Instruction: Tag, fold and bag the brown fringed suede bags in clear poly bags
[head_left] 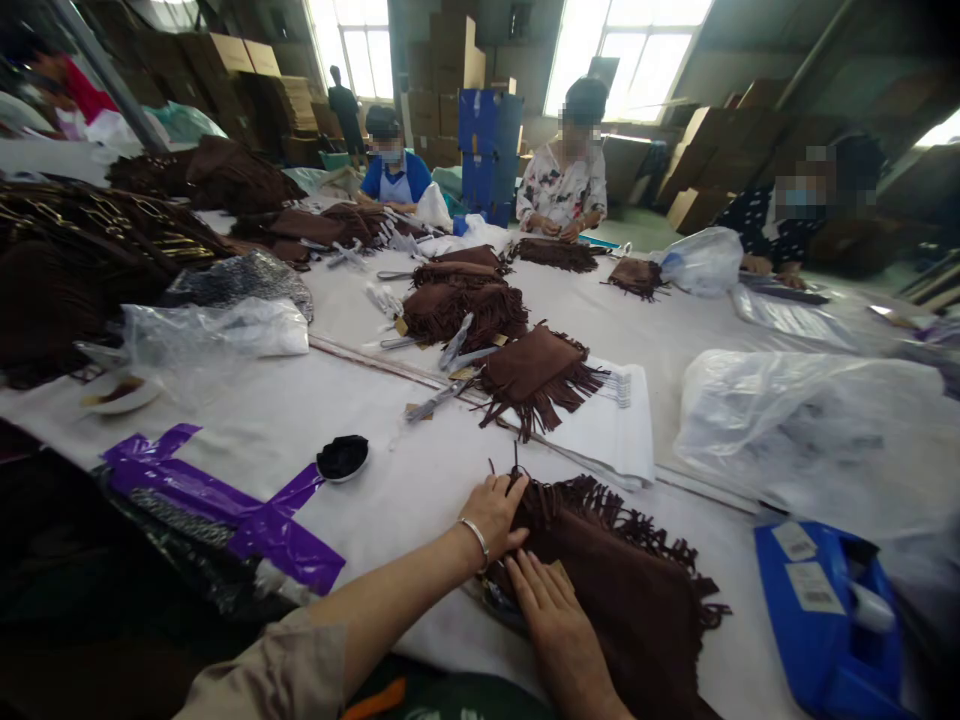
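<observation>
A dark brown fringed bag (615, 570) lies flat on the white-covered table in front of me, its fringe spread along the far and right edges. My left hand (491, 520), with a bracelet at the wrist, rests at the bag's left corner, thumb and fingers apart. Fingers stretched out, my right hand (559, 620) lies flat on the bag's near left part. Under and beside the hands, something shiny shows in part; I cannot make it out. Beyond them, another brown fringed bag (532, 365) lies partly on white sheets (615, 420).
A blue tape dispenser (817, 610) and clear plastic bags (810, 410) are at right. Left are a small dish of black material (343, 458), a purple-taped package (247, 520) and piled brown bags (82, 250). Several people sit across the table (420, 450).
</observation>
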